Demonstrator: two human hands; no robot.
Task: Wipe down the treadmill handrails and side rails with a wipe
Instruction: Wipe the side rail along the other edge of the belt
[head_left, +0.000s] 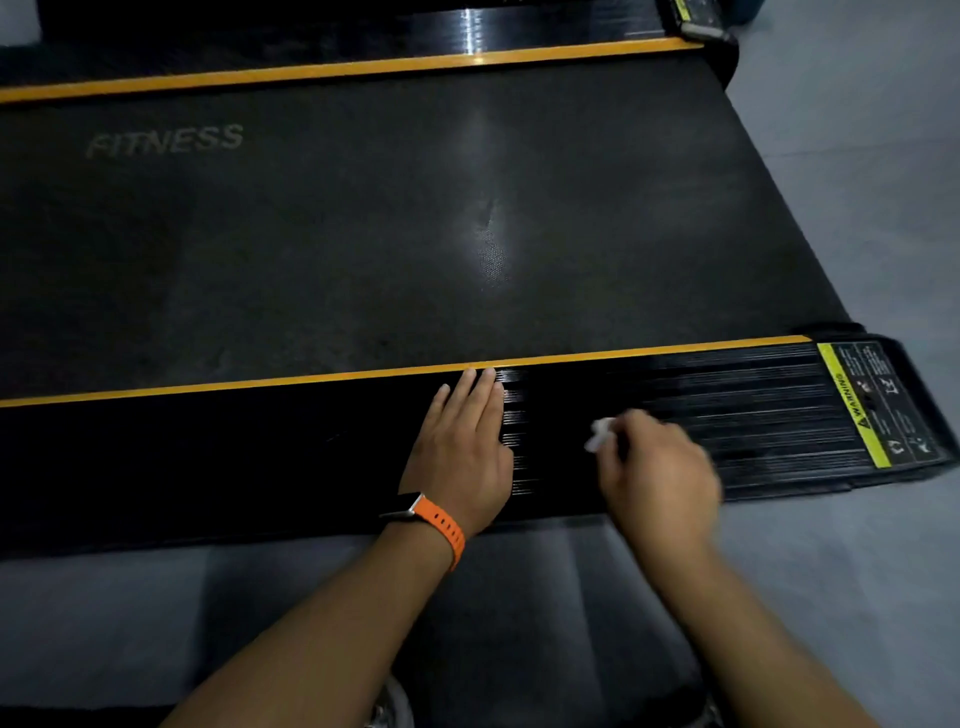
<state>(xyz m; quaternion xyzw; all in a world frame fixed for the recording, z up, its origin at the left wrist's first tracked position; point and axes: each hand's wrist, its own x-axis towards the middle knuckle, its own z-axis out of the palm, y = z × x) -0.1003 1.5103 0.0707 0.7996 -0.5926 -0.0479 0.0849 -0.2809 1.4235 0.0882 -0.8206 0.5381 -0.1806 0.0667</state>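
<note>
1. Near side rail (260, 452): black and ribbed, it runs left to right across the lower middle of the view. Both my hands are on or over it.
2. Left hand (462, 441): it lies flat on the near side rail, palm down. The fingers are straight and close together and grasp nothing. The fingertips reach almost to the orange stripe (311, 378) on the rail's inner edge.
3. Watch (441, 522): it sits on my left wrist with an orange strap, at the rail's outer edge.
4. Right hand (660, 478): it is over the same rail, just to the right of my left hand and apart from it. It is blurred. The fingers are curled in and pinch the wipe.
5. Wipe (600, 434): small, white and crumpled, it pokes out past my right fingertips above the ribbed surface. Because of the blur I cannot tell whether it touches the rail.
6. Warning label (852, 410): a yellow and black label at the right end of the near side rail, well to the right of my right hand.
7. Treadmill belt (363, 234): dark and textured, it lies beyond the orange stripe. The faint lettering "FITNESS" (165, 140) is at its upper left.
8. Far side rail (363, 31): glossy black, at the top of the view, with its own orange stripe along the belt.
9. Floor (857, 156): grey, to the right of the treadmill and beneath my forearms.
</note>
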